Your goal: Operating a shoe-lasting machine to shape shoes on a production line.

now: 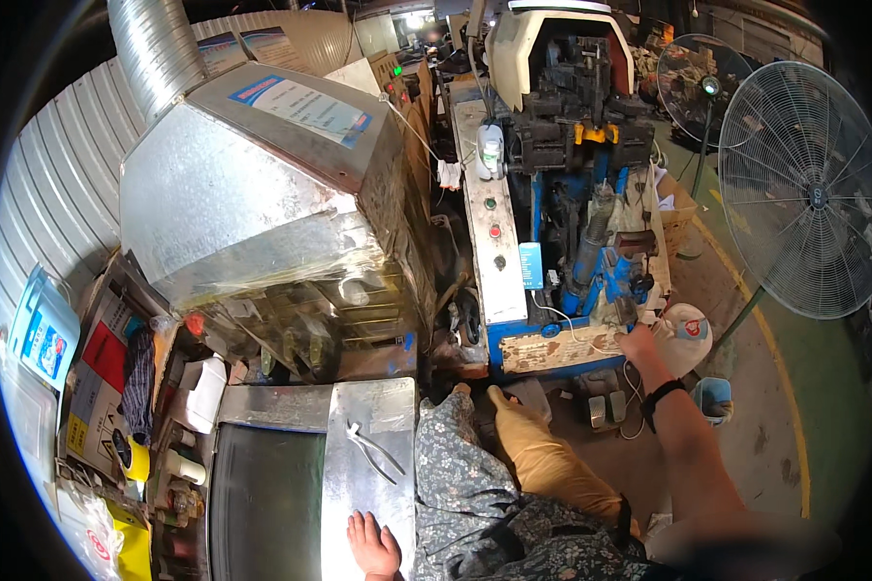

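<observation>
My left hand (373, 548) lies flat with its fingers out on a pale metal plate (344, 504) at the lower left. Just beyond it on the same plate rests a pair of pliers (374, 451), handles spread. My right arm reaches forward to the front corner of a blue and black machine (581, 261). There my right hand (638, 345) is closed beside a dull grey, worn part (622, 312); what its fingers hold is hidden. On the machine's white side panel (502, 300) are buttons and a blue-faced phone-like device (531, 265) with a white cable.
A dark belt (266, 499) runs left of the plate, below a large metal hood (252, 194). Two fans, the nearer a big one (814, 194), stand at the right. A pale bucket (686, 341), a small blue bin (713, 399) and foot pedals (607, 411) are on the floor.
</observation>
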The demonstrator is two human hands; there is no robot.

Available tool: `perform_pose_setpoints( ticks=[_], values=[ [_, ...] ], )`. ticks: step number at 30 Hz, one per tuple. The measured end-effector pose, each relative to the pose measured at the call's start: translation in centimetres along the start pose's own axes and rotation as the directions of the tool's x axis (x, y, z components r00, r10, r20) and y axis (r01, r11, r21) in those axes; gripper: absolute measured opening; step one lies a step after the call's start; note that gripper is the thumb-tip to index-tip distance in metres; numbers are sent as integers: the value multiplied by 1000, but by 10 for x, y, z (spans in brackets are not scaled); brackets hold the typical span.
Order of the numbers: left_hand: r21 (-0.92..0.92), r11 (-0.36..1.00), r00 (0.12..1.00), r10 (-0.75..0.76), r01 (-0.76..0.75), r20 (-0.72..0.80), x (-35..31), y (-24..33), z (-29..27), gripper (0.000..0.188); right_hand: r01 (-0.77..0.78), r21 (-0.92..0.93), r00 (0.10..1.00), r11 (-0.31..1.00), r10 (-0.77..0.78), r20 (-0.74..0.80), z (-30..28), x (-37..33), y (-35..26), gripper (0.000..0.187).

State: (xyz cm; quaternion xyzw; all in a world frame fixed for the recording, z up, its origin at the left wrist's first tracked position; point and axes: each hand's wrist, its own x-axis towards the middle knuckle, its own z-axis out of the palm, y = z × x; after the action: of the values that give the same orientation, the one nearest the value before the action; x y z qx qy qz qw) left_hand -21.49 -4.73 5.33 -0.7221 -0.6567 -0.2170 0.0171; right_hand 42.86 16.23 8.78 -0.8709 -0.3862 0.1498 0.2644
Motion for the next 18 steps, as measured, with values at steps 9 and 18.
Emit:
perform_pose_setpoints(
  ticks=[9,18],
  values=[
    [22,1000,998,12,-13,62,2,-2,1,46,-446,495,865,746,218,451,7,22,28,27],
    [-41,998,996,-35,38,79,-3,-4,6,46,-44,-42,999,998,44,0,14,11,19,37]
  ],
)
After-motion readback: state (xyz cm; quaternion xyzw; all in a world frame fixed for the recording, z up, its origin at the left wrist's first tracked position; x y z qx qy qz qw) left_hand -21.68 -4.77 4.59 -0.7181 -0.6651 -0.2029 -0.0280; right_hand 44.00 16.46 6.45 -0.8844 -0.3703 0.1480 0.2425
